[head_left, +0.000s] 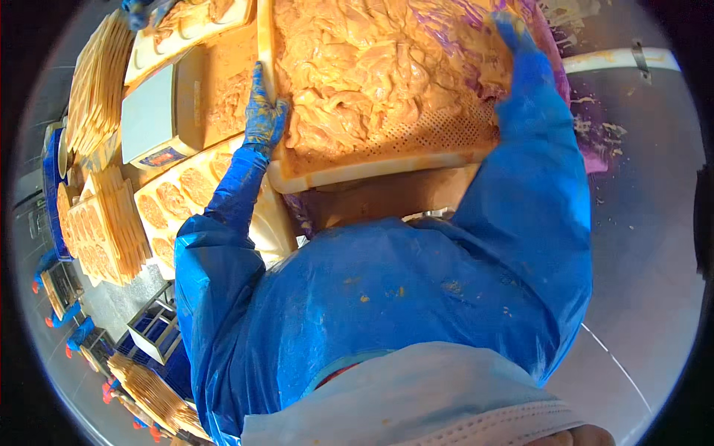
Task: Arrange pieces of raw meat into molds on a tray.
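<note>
A large pale tray (379, 169) with a perforated bottom holds a heap of raw, wet, orange-coloured meat pieces (364, 67). My left hand (265, 119), in a stained blue glove, grips the tray's left wall, thumb on the meat side and fingers stretched along the outer side. At the far right of the heap my right hand (513, 33), also gloved in blue, reaches to the meat beside purple plastic sheeting (549, 30). Its fingers are smeared and partly lost against the meat, so their grip does not show.
Left of the tray stands a grey box-shaped scale (158, 111). White moulded trays with meat portions (172, 199) lie in front of it and behind it. Stacked trays (100, 82) rise at the left. Another person's gloved hand (137, 13) shows at the top left. A white pipe (621, 59) runs at right.
</note>
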{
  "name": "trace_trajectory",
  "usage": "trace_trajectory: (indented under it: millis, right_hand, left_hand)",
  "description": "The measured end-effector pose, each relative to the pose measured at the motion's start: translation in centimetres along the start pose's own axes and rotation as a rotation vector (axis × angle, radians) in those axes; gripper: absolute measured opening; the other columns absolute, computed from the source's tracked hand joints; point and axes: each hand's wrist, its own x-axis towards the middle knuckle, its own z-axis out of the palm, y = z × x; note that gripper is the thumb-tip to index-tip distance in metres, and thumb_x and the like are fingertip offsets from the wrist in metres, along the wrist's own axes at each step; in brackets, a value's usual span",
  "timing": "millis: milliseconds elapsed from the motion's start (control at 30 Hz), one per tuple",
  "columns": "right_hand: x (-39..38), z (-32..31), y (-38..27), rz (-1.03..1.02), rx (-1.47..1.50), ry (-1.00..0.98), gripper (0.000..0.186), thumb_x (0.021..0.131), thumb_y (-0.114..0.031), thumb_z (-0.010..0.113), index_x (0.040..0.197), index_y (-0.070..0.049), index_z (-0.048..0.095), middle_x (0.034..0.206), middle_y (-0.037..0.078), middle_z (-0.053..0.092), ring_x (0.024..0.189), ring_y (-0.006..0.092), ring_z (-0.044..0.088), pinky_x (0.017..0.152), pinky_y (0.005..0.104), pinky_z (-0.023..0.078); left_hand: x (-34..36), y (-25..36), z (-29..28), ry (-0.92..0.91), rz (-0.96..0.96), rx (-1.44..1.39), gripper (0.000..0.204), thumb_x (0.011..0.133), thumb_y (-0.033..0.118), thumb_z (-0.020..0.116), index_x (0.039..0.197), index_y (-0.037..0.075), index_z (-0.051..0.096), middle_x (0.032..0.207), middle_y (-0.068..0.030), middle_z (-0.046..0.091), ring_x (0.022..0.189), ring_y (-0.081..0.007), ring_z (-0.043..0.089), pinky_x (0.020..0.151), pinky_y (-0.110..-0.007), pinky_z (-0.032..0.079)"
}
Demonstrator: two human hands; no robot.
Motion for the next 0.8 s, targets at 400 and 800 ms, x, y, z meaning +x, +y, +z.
trace_trajectory:
  millis: [400, 800]
  right_hand:
    - [7.5, 15.0, -25.6, -0.136, 0.275, 0.23, 0.037, 0.099, -0.02, 0.057, 0.131, -0.005, 0.064, 0.122, 0.014, 0.068, 0.106, 0.0274, 0.064, 0.097, 0.0383, 0.053]
    - [-3.3, 6.6, -5.5, 0.034, 0.005, 0.258, 0.044, 0.095, -0.021, 0.062, 0.136, -0.004, 0.061, 0.131, 0.018, 0.064, 0.116, 0.0329, 0.062, 0.105, 0.0416, 0.051]
  left_hand:
    - [0.1, -1.4, 0.6, 0.01, 0.076, 0.086, 0.087, 0.088, 0.008, 0.066, 0.163, 0.006, 0.021, 0.151, -0.0273, 0.049, 0.137, -0.0399, 0.053, 0.111, -0.04, 0.045]
    - [0.2, -0.4, 0.1, 0.01, 0.02, 0.085, 0.085, 0.09, 0.011, 0.063, 0.164, 0.009, 0.021, 0.146, -0.0274, 0.053, 0.129, -0.0401, 0.058, 0.108, -0.042, 0.046]
